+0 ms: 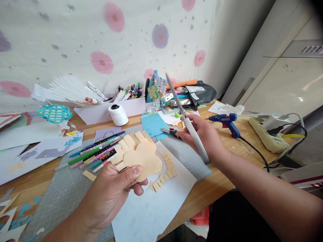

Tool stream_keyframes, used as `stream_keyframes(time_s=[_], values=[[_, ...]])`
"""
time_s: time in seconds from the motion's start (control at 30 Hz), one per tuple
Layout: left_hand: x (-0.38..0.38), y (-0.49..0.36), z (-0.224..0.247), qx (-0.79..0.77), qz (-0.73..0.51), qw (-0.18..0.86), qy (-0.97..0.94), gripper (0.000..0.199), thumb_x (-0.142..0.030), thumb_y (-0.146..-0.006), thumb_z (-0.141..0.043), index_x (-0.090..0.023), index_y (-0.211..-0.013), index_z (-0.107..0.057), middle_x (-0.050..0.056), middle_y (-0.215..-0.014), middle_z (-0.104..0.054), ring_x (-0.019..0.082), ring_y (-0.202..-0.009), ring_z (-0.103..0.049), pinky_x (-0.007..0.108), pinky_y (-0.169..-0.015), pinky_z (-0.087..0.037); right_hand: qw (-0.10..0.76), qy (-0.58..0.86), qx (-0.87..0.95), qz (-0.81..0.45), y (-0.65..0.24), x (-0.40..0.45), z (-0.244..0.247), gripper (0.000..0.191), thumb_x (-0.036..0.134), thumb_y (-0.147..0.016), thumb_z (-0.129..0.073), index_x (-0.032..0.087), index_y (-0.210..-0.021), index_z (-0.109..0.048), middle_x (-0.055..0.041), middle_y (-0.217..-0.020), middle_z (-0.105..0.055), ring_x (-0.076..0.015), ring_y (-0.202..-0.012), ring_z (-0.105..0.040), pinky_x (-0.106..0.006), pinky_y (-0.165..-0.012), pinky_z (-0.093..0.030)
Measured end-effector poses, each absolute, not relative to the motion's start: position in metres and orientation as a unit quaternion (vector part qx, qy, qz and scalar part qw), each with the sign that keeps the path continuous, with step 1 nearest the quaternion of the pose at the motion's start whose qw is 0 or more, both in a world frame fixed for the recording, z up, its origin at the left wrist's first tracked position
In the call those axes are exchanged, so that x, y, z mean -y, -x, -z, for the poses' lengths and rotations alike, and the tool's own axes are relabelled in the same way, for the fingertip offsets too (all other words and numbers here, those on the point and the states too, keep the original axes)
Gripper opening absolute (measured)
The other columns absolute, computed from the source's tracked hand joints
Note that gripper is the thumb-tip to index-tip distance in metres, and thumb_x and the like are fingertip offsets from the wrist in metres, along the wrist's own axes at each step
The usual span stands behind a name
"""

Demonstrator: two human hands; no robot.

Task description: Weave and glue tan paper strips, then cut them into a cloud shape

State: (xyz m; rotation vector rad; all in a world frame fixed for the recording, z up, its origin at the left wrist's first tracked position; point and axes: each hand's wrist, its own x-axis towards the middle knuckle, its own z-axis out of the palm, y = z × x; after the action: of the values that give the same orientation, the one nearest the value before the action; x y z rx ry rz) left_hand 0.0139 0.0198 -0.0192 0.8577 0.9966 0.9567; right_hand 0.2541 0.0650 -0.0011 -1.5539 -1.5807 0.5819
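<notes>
My left hand (119,185) is closed on a pale flower-shaped paper cutout (142,158), thumb on its front face. Short folded paper tabs (128,143) stick out along its upper and left edges. A pair of scissors (185,117) with grey-white handles, seen nearly edge-on, is gripped in my right hand (203,134), its blades pointing up and away. Under and beyond the cutout, a curved, notched strip (164,176) of the same pale material lies on a white sheet (151,215). Close behind my right fingers lies a black-handled craft knife (170,131).
Several pens (93,153) lie on a grey cutting mat (63,188). Behind are a thread spool (118,115), blue paper (153,125) and a white box (136,106) of markers. A blue glue gun (224,121) and power strip (267,134) stand right; paper scraps (22,215) lie front left.
</notes>
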Motion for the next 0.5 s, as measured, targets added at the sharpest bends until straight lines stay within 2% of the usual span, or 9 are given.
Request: stream_keyframes(time_s=[0.07, 0.17, 0.23, 0.37, 0.5], values=[[-0.02, -0.014, 0.018, -0.436, -0.438, 0.687, -0.383, 0.022, -0.031, -0.064, -0.086, -0.023, -0.082, -0.076, -0.002, -0.069, -0.069, 0.009, -0.053, -0.059, 0.017, -0.044, -0.047, 0.351, 0.627, 0.657, -0.23, -0.268, -0.064, 0.007, 0.032, 0.036, -0.074, -0.069, 0.022, -0.101, -0.06, 0.0005, -0.072, -0.062, -0.0193, -0.064, -0.058, -0.03, -0.059, -0.042], [-0.02, -0.012, 0.014, -0.426, -0.472, 0.675, -0.373, 0.026, -0.029, -0.063, -0.086, -0.027, -0.086, -0.075, -0.003, -0.07, -0.07, 0.01, -0.053, -0.059, 0.017, -0.044, -0.048, 0.297, 0.552, 0.713, -0.313, -0.279, -0.045, 0.007, 0.035, 0.045, -0.082, -0.063, 0.021, -0.107, -0.057, -0.0035, -0.084, -0.064, -0.0213, -0.073, -0.06, -0.029, -0.061, -0.046], [-0.02, -0.011, 0.013, -0.416, -0.492, 0.671, -0.368, 0.025, -0.028, -0.063, -0.087, -0.027, -0.085, -0.075, -0.003, -0.072, -0.071, 0.01, -0.054, -0.06, 0.017, -0.045, -0.049, 0.266, 0.502, 0.741, -0.357, -0.282, -0.027, 0.002, 0.04, 0.048, -0.082, -0.063, 0.024, -0.112, -0.054, -0.0037, -0.086, -0.065, -0.0219, -0.074, -0.061, -0.028, -0.059, -0.047], [-0.02, -0.008, 0.012, -0.39, -0.517, 0.661, -0.378, 0.023, -0.027, -0.066, -0.085, -0.028, -0.087, -0.076, -0.002, -0.075, -0.071, 0.01, -0.055, -0.061, 0.018, -0.045, -0.05, 0.226, 0.472, 0.771, -0.365, -0.291, 0.0, -0.005, 0.042, 0.047, -0.073, -0.07, 0.029, -0.11, -0.062, -0.0051, -0.077, -0.068, -0.0278, -0.072, -0.066, -0.03, -0.053, -0.05], [-0.019, -0.008, 0.013, -0.383, -0.532, 0.644, -0.395, 0.018, -0.027, -0.068, -0.083, -0.027, -0.085, -0.077, -0.002, -0.073, -0.07, 0.011, -0.055, -0.061, 0.019, -0.045, -0.051, 0.208, 0.485, 0.785, -0.326, -0.299, 0.011, -0.004, 0.05, 0.043, -0.064, -0.077, 0.035, -0.112, -0.067, -0.0076, -0.079, -0.072, -0.0339, -0.072, -0.069, -0.036, -0.052, -0.055]])
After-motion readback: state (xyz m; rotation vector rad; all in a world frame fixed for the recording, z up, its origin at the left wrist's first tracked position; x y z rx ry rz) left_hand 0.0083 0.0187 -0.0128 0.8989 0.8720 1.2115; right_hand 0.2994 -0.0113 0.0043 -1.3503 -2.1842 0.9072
